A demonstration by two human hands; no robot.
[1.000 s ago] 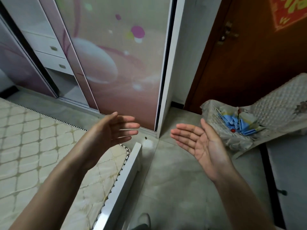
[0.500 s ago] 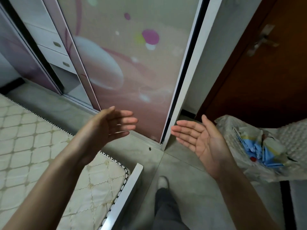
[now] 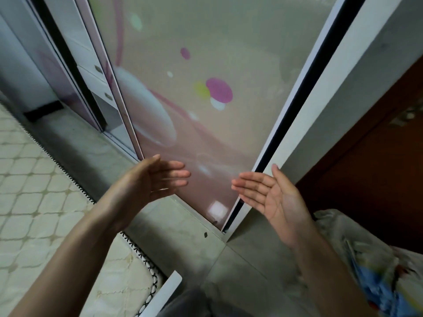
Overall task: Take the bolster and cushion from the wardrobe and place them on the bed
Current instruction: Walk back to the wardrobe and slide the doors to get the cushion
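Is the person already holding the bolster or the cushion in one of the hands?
No, the left hand and the right hand are both open with straight fingers and hold nothing in front of the wardrobe door.

The person has stepped closer to the wardrobe door (image 3: 183, 106), which now fills most of the view. Both hands, left hand (image 3: 151, 181) and right hand (image 3: 274, 195), have risen in front of its lower edge. The bed (image 3: 34, 191) has slid further left, the brown door (image 3: 377, 168) further right.
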